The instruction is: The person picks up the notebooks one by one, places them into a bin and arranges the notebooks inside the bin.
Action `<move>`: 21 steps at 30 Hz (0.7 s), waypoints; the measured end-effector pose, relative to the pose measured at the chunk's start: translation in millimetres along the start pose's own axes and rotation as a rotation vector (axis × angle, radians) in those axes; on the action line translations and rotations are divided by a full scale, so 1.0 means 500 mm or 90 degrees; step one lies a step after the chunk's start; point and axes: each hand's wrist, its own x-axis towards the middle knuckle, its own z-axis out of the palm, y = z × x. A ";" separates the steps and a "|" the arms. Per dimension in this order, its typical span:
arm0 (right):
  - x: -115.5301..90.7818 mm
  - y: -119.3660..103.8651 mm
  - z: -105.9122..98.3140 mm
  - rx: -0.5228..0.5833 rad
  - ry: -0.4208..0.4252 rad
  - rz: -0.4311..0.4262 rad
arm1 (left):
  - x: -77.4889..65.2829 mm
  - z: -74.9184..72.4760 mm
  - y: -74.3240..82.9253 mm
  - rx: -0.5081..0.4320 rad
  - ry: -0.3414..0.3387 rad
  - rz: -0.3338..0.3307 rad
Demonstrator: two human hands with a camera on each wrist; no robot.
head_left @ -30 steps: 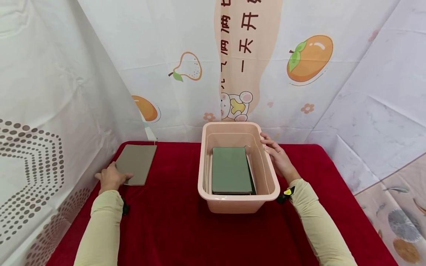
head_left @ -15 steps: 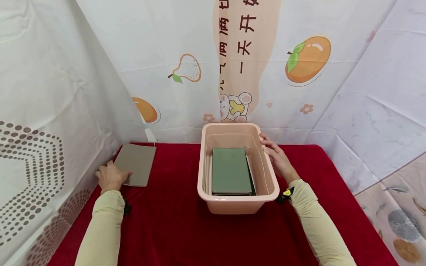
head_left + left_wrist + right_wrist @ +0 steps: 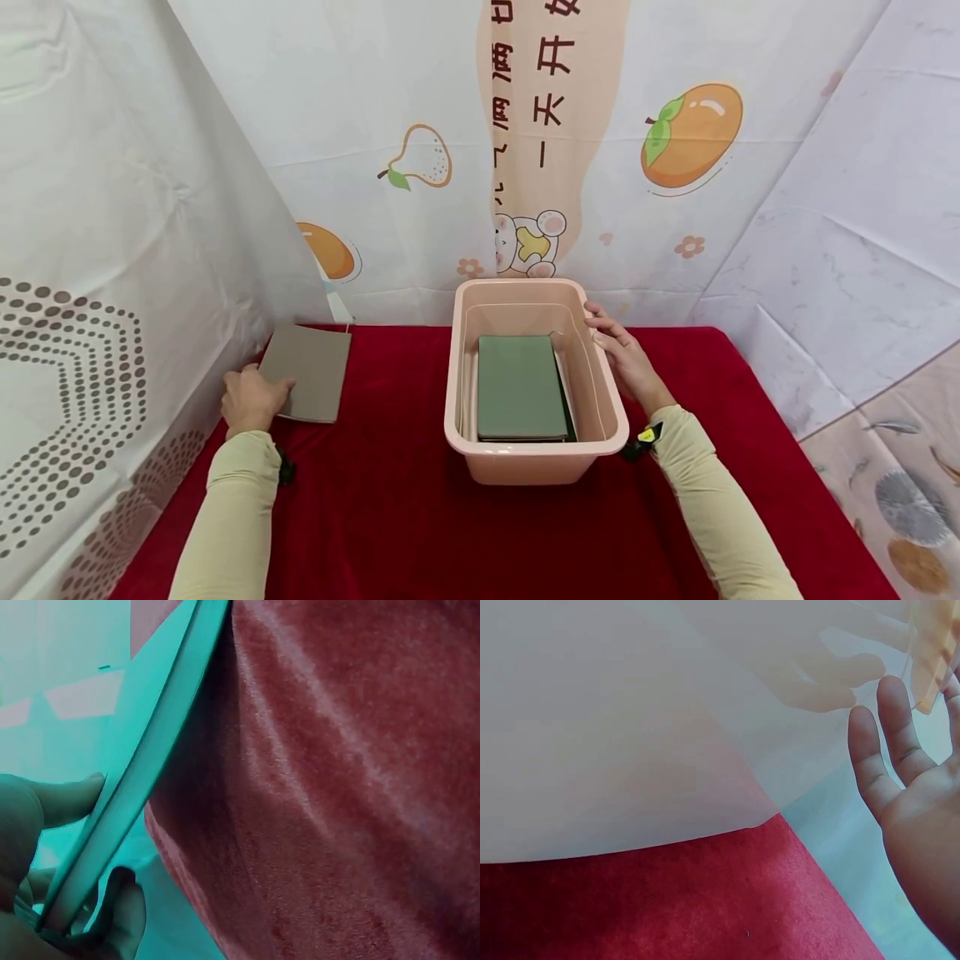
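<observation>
At the table's far left corner, my left hand (image 3: 251, 398) pinches a grey-brown notebook (image 3: 309, 371) by its left side. The left wrist view shows the thumb on the cover of the notebook (image 3: 142, 750) and fingers beneath, with that edge raised off the cloth. My right hand (image 3: 626, 358) rests on the right side of a pink plastic basin (image 3: 536, 448). Seen from the right wrist, the right hand's (image 3: 919, 780) fingers are extended against the glossy outer wall. Inside the basin lies a green notebook (image 3: 521, 387) with a darker one partly hidden under it.
A red velvet cloth (image 3: 375, 517) covers the table. White printed curtains (image 3: 360, 75) stand close behind it and along the left side. Another light curtain (image 3: 847, 275) hangs to the right.
My left hand has shifted a little to the right, and the notebook's left side has lifted and bent slightly. The right hand and basin stay in place.
</observation>
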 end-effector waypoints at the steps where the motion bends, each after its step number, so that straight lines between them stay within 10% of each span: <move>1: 0.000 0.000 0.000 0.000 0.001 -0.001 | 0.000 -0.001 0.001 -0.003 -0.003 0.003; 21: -0.001 0.003 0.001 0.019 0.002 0.002 | 0.000 -0.019 0.033 -0.054 -0.071 0.009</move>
